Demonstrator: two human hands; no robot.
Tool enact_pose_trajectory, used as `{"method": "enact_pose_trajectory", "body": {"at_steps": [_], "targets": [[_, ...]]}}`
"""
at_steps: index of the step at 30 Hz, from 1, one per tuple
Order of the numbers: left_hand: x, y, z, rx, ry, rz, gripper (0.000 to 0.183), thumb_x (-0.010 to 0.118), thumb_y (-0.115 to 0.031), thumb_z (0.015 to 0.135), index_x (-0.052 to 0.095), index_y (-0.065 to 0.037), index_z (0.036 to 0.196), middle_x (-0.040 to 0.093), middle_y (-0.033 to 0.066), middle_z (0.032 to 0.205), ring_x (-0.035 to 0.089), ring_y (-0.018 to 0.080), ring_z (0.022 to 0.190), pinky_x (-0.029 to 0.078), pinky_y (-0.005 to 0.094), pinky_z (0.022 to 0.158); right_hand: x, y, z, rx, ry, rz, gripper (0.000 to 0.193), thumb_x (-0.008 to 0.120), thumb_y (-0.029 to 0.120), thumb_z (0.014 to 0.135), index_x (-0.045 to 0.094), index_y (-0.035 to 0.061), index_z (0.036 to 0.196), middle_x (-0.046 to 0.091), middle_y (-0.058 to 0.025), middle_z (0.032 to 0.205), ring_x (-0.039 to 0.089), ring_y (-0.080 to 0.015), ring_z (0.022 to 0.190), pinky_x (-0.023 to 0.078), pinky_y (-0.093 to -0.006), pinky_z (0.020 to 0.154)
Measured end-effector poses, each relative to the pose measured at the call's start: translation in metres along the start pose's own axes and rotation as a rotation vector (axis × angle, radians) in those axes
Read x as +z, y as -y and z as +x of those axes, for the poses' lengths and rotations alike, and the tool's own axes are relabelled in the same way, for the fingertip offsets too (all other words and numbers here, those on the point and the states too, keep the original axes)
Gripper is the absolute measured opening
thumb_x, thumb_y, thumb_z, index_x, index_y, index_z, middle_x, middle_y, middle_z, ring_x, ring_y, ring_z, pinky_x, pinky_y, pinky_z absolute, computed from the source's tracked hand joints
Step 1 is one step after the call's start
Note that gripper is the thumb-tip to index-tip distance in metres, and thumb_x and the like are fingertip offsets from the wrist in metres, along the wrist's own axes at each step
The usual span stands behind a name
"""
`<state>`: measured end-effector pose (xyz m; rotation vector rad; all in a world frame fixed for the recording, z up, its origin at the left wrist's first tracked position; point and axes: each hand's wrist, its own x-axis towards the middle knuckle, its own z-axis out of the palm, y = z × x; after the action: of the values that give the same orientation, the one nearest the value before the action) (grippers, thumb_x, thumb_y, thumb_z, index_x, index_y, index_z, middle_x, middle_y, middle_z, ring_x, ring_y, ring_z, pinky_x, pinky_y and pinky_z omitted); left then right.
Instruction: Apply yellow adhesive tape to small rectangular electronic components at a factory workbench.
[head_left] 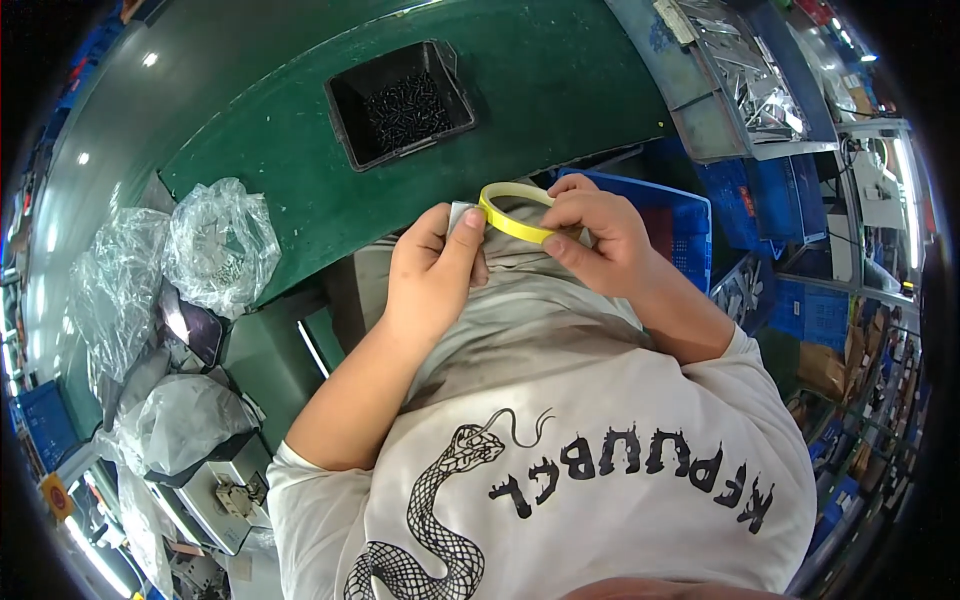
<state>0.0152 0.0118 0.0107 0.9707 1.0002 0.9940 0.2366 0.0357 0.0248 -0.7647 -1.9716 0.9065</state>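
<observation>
A roll of yellow tape [518, 229] is gripped at its right rim by my right hand [598, 232], thumb below and fingers curled above. The middle of the ring is open, and its left side meets my left hand [440, 258]. Between the thumb and fingers of that hand is a small flat silvery-grey piece [458, 214], mostly covered by the thumb. Whether the tape is stuck to the piece, I cannot tell. Both hands are close together over my lap, just off the table's near edge.
On the green table [560, 90] sits a black bin [350, 110] of small black parts. Clear plastic bags [222, 245] lie at the left. A blue crate [690, 215] stands beyond my right hand, below a grey bin [705, 115] of metal pieces.
</observation>
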Motion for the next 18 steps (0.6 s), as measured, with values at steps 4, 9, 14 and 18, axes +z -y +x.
{"method": "enact_pose_trajectory", "body": {"at_steps": [4, 9, 14, 18], "targets": [[0.002, -0.007, 0.001, -0.037, -0.062, 0.055, 0.027, 0.053, -0.023, 0.103, 0.057, -0.004, 0.084, 0.056, 0.0000, 0.065, 0.048, 0.0062, 0.055, 0.038, 0.0232, 0.050, 0.000, 0.005, 0.000, -0.056, -0.042, -0.155, 0.017, 0.076, 0.011, 0.081, 0.066, 0.0042, 0.092, 0.063, -0.0077, 0.076, 0.058, -0.0290, 0.068, 0.047, -0.0409, 0.077], [-0.002, -0.003, -0.005, -0.062, -0.112, -0.118, 0.031, 0.044, -0.026, 0.103, 0.049, -0.007, 0.079, 0.049, 0.0026, 0.054, 0.040, 0.0125, 0.034, 0.031, 0.0254, 0.033, 0.009, -0.013, 0.002, -0.061, 0.073, -0.086, 0.014, 0.072, 0.018, 0.087, 0.065, 0.0064, 0.092, 0.061, -0.0094, 0.083, 0.057, -0.0298, 0.078, 0.044, -0.0407, 0.070], [0.001, 0.002, -0.010, -0.046, -0.040, -0.286, 0.023, 0.050, -0.022, 0.102, 0.052, -0.005, 0.086, 0.049, 0.0029, 0.055, 0.043, 0.0116, 0.040, 0.035, 0.0236, 0.041, 0.006, -0.006, -0.005, 0.183, 0.183, -0.048, 0.018, 0.067, 0.023, 0.092, 0.064, 0.0054, 0.094, 0.061, -0.0122, 0.081, 0.057, -0.0309, 0.079, 0.043, -0.0424, 0.070], [-0.006, 0.013, -0.001, -0.093, -0.093, -0.176, 0.036, 0.044, -0.039, 0.101, 0.046, -0.012, 0.078, 0.044, 0.0015, 0.051, 0.039, 0.0146, 0.036, 0.031, 0.0271, 0.036, 0.007, -0.008, -0.005, 0.110, 0.116, -0.063, 0.017, 0.068, 0.021, 0.091, 0.063, 0.0052, 0.091, 0.059, -0.0106, 0.071, 0.057, -0.0316, 0.070, 0.042, -0.0423, 0.066]]}}
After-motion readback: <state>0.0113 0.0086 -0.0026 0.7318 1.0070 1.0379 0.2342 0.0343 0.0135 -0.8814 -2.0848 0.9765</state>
